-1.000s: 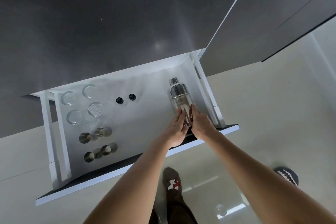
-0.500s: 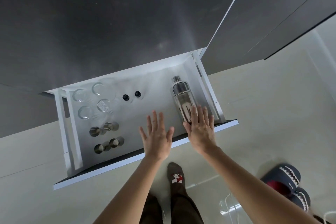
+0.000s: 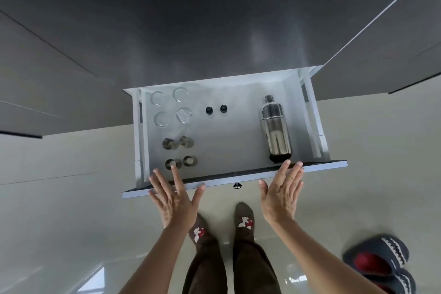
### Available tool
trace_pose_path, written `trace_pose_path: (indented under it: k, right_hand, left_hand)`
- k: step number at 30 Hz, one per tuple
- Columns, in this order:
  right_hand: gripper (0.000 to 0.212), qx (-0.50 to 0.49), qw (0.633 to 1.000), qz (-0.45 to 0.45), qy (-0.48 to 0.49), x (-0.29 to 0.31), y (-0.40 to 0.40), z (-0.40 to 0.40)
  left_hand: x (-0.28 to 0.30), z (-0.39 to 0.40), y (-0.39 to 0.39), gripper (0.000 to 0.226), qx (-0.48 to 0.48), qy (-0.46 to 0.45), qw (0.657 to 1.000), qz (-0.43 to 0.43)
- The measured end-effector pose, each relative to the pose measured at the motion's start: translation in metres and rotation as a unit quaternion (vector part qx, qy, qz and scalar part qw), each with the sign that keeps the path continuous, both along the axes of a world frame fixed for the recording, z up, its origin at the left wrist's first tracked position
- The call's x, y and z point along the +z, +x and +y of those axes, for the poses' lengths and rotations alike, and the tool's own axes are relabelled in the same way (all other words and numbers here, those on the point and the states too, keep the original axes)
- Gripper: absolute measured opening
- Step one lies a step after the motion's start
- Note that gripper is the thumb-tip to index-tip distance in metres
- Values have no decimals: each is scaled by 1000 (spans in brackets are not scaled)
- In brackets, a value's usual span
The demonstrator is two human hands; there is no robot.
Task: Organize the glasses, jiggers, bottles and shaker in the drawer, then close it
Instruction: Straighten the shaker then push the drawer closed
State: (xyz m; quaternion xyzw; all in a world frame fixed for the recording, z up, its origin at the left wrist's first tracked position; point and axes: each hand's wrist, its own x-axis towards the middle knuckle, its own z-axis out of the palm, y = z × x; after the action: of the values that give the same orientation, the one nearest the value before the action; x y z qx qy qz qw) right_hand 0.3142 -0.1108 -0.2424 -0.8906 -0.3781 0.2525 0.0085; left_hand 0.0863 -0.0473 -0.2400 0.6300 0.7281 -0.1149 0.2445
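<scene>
The white drawer point(image 3: 238, 150) stands pulled out below the dark countertop. A steel shaker point(image 3: 275, 129) lies on its side along the drawer's right wall. Several clear glasses point(image 3: 170, 108) are grouped at the back left, with several steel jiggers point(image 3: 180, 153) in front of them. Two black bottle caps point(image 3: 216, 109) show near the back middle. My left hand point(image 3: 174, 198) is spread flat over the left of the drawer front point(image 3: 226, 182). My right hand point(image 3: 282, 194) is spread flat over its right, fingertips just short of the shaker's base. Both hold nothing.
A small metal knob point(image 3: 236, 185) sits at the middle of the drawer front. My two socked feet point(image 3: 243, 221) stand on the glossy beige floor just before the drawer. A pair of dark slippers point(image 3: 379, 262) lies on the floor at the lower right.
Both hands let go of the shaker, opened flat and pulled back toward the drawer front, spreading apart. The shaker stays lying at the right. The view has shifted back and centred on the drawer.
</scene>
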Motion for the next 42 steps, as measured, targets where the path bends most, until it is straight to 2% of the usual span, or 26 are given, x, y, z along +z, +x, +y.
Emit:
trace_pose_path:
  k: [14,18,22,25,30,38,42]
  right_hand:
    - [89,11,1000,-3,29,-7,17,89]
    - [93,-21,998,4,60,-6,19,120]
    - [100,-117,990,33,70,-2,16,150]
    - [103,-171,979,83,71,0,16,175]
    - [97,-172,971,148,70,4,28,208]
    - [89,-64,982,175,42,11,49,242]
    - [91,-47,982,183,21,10,49,255]
  left_hand:
    - [-6,86,18,101,11,42,999,-23]
    - [-1,109,32,113,102,52,992,-54]
    - [10,132,52,128,236,24,968,-77]
    - [16,156,63,126,268,10,958,-105]
    - [16,185,63,120,244,9,961,-129]
    - [12,212,50,106,137,-12,981,-135]
    - [11,226,48,103,131,-25,982,-134]
